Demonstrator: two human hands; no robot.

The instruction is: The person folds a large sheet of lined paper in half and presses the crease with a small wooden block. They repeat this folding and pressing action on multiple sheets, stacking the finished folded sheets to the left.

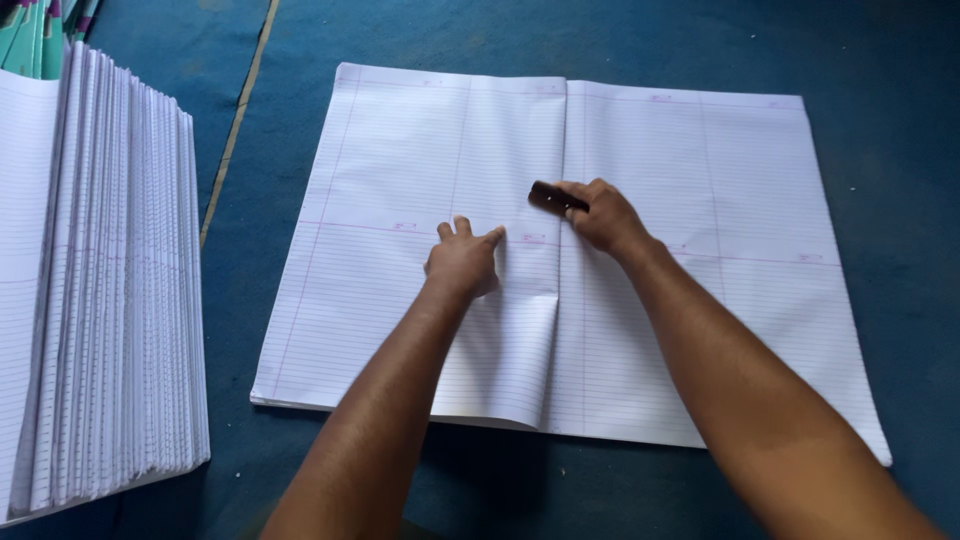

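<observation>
A big stack of white ruled paper sheets lies unfolded on the blue floor, with a fold line running down its middle. My left hand rests flat on the left half, just beside the fold, fingers pointing away from me. My right hand sits on the fold line and grips a small dark brown tool, whose end sticks out to the left over the crease. Near the front edge, the top sheet bulges a little next to the fold.
A tall pile of folded ruled paper stands fanned at the left edge. Green and pink covers show at the top left corner. A yellow line runs across the blue floor.
</observation>
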